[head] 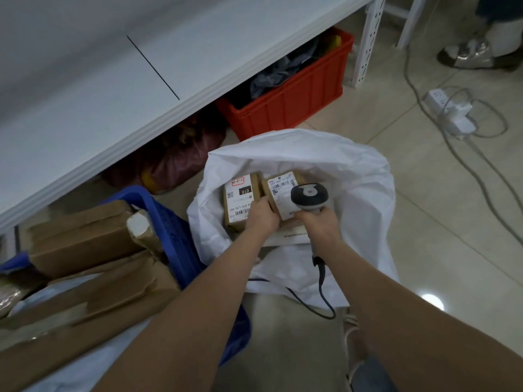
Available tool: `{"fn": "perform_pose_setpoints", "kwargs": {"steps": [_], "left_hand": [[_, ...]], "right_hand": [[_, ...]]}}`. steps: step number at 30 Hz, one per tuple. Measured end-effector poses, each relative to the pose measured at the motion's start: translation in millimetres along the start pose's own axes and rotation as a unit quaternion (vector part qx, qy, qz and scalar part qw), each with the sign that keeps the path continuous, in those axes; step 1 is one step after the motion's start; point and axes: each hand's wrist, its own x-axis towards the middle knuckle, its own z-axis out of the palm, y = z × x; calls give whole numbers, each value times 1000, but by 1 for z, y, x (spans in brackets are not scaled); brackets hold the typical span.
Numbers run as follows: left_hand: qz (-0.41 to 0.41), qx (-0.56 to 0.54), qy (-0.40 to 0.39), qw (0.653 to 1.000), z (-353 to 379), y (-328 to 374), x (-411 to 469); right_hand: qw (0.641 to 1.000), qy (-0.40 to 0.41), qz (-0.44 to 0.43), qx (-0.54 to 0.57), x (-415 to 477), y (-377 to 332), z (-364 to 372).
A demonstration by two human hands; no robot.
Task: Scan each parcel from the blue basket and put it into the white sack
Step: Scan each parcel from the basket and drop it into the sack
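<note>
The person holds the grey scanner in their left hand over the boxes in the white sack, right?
Not quite. In the head view the grey handheld barcode scanner is in the right hand. The left hand holds a brown cardboard parcel instead. The scanner is indeed over the open crinkly white plastic sack.

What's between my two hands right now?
In the head view, a brown labelled parcel: the left hand holds its edge, the right hand holds the scanner over it.

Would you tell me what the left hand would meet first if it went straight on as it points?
The left hand grips the 010 parcel inside the white sack; straight on, it would probably meet the neighbouring parcel, depth unclear.
</note>
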Motion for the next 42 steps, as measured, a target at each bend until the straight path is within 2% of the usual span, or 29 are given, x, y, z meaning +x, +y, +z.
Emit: {"fn": "perform_pose_setpoints", "kwargs": {"steps": [4, 11, 16, 21, 23, 28, 30, 33, 35, 38, 42], "left_hand": [[6, 72, -7, 997, -35, -6, -40], [2, 104, 39, 994, -116, -48, -155], [-5, 101, 112, 989, -173, -86, -236], [-10, 73, 238, 968, -227, -139, -302], [-22, 70, 266, 961, -245, -169, -317], [-57, 141, 106, 983, -264, -234, -322], [-53, 171, 106, 978, -261, -246, -315], [-20, 201, 166, 965, -256, -252, -305], [3, 157, 188, 970, -261, -250, -301], [25, 24, 236, 971, -283, -240, -303], [1, -158, 319, 935, -331, -220, -328]], "right_hand": [[1000, -19, 4, 22, -34, -10, 3], [995, -83, -10, 58, -152, -36, 30], [986, -154, -36, 41, -236, -46, 63], [970, -235, -60, -5, -298, -46, 96], [968, -243, -65, -23, -309, -47, 108], [969, -233, -63, -54, -309, -47, 133], [968, -239, -58, -56, -308, -46, 143], [968, -243, -51, -42, -306, -45, 151], [968, -243, -54, -32, -306, -49, 149], [971, -226, -76, 1, -306, -56, 136], [965, -224, -100, 92, -312, -69, 114]]}}
